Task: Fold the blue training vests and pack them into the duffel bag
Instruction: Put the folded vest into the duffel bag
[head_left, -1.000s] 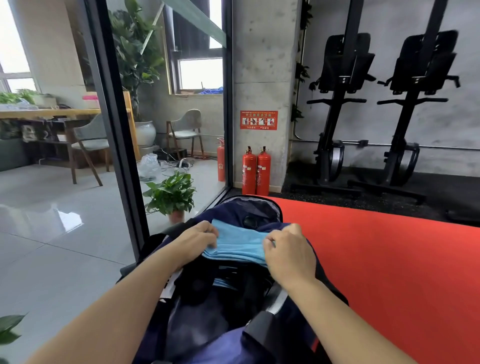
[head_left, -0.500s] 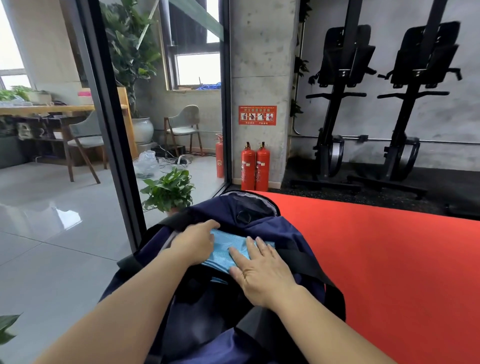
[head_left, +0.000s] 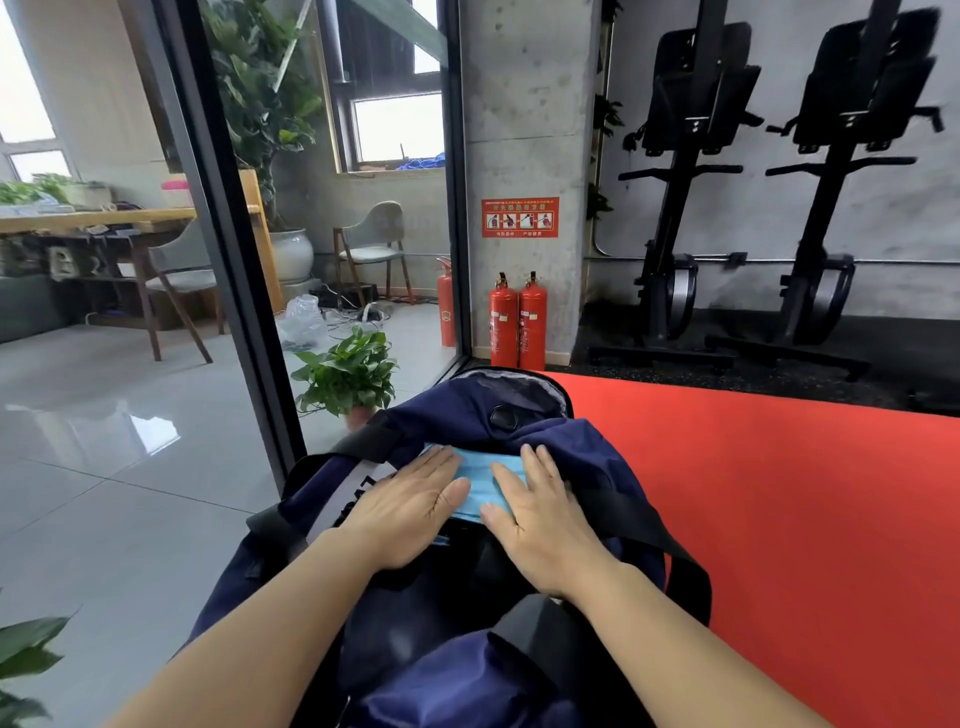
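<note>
Inside the open mouth of the navy duffel bag (head_left: 587, 441) lies the folded blue vest (head_left: 480, 475); left hand (head_left: 410, 512) at 9 o'clock and right hand (head_left: 540, 519) at 3 o'clock press it flat, fingers (head_left: 441, 462) straight (gripping nothing).

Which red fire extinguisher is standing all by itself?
The lone extinguisher just left of the black post, partly cut off by it. The other two stand side by side against the concrete pillar.
</note>
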